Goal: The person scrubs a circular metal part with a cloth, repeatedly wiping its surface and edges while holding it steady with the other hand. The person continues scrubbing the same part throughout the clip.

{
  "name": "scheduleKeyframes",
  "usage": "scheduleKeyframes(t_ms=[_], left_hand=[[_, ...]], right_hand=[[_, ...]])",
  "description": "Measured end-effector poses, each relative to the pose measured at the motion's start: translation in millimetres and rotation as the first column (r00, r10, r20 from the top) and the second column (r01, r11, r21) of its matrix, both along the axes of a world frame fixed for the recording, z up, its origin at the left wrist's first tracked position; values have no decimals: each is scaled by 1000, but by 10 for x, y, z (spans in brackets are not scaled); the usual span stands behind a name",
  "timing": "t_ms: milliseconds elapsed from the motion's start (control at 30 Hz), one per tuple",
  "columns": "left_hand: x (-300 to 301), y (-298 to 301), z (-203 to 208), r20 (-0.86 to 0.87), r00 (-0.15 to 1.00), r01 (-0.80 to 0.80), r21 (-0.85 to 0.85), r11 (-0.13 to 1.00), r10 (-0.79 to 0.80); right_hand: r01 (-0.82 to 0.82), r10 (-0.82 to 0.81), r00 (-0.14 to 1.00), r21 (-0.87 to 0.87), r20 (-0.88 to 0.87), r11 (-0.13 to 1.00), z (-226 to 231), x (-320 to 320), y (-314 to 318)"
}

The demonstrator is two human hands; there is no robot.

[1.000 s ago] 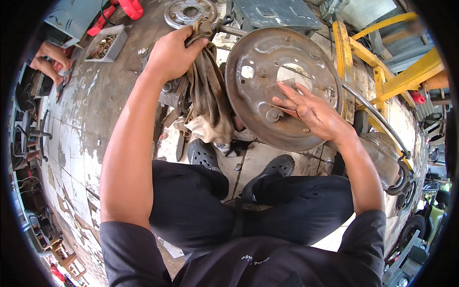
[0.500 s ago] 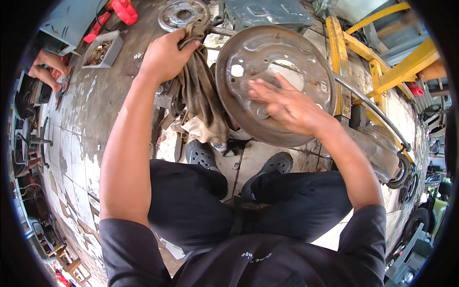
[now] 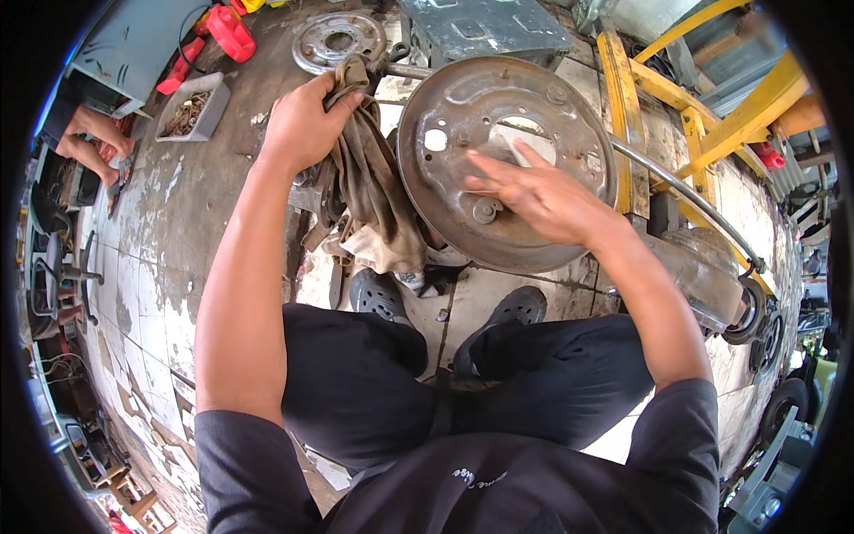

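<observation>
My left hand (image 3: 307, 123) is closed around the top of a long brown cloth (image 3: 372, 191), which hangs in folds at the left of a brake backing plate (image 3: 436, 209). The plate is a large, round, rust-brown metal disc with several small holes and a big opening. My right hand (image 3: 543, 191) is over the plate's lower right half, fingers stretched out and slightly blurred, with nothing in them. Whether its fingertips touch the metal, I cannot tell. Part of the plate is hidden beneath that hand.
A smaller round metal plate (image 3: 313, 43) lies on the floor beyond my left hand. Behind the backing plate is a dark metal box (image 3: 485, 28). Yellow metal framing (image 3: 623, 125) and a long rod (image 3: 685, 200) are at the right. A grey bin (image 3: 212, 109) stands far left, near another person's legs (image 3: 89, 147).
My right hand has shifted a little over the plate, its fingers still spread. My left hand keeps its hold on the cloth. The whole view has tilted slightly.
</observation>
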State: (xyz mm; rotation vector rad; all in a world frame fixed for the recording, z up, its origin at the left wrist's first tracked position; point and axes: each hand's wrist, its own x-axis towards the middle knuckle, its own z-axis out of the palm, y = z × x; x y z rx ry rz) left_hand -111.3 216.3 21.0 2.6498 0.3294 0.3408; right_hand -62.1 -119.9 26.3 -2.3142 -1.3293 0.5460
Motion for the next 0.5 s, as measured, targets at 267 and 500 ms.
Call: scheduleKeyframes(t_ms=[267,500], left_hand=[[58,-66,70,-59,998,-8,45,999,10],[59,-127,121,-79,997,-14,54,998,19]], right_hand=[[-116,114,993,155,20,981,-149,29,132],[-72,78,996,136,-41,988,-183,91,-142]])
